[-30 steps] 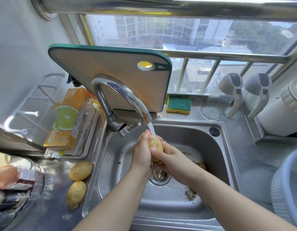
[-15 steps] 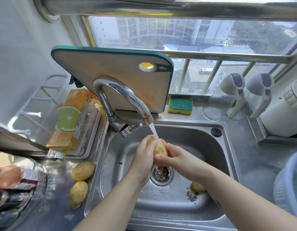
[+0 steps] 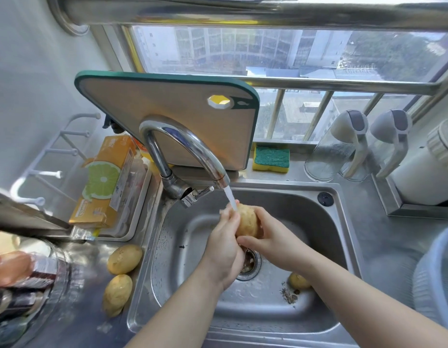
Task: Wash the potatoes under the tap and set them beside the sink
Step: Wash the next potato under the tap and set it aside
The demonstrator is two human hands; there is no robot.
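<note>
A yellow-brown potato is under the running stream from the chrome tap, above the drain of the steel sink. My left hand wraps it from the left and my right hand grips it from the right, thumb across its lower end. Another potato lies in the basin, half hidden behind my right forearm. Two potatoes lie on the counter left of the sink.
A cutting board leans behind the tap. An orange box sits in a tray at the left. A sponge and two clear jugs stand at the back right. A pale basket is at the right edge.
Both hands have kept rubbing and turning the potato under the stream. The view shifted a little, and the potato in the basin shows more clearly.
</note>
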